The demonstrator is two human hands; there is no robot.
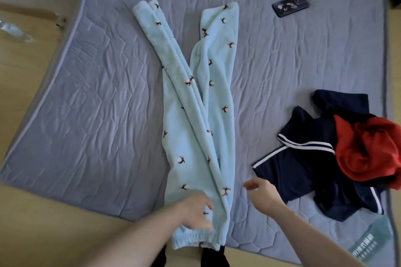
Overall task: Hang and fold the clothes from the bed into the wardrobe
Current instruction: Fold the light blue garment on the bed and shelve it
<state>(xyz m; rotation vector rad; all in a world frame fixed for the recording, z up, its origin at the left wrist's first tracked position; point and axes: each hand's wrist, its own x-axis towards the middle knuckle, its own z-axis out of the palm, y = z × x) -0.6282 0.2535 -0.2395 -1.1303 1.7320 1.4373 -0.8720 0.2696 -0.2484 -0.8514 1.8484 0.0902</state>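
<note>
Left grip (196, 212) rests on pyjama trousers (195, 115) waistband; right grip (261, 194) beside.

red garment (366, 149) cut by right edge, clear bottle (15, 31) blurred at left edge, mat label (368, 245) text unreadable

Both forearms bare, no sleeves; dark trouser legs (213, 258) below.

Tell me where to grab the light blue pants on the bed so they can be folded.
Grip the light blue pants at the elastic waistband, coming from the near edge of the bed. That end lies closest, bunched thick enough to pinch, and the left hand already rests just above it. The legs splay apart toward the far side, so probably bring them together before folding.
</note>
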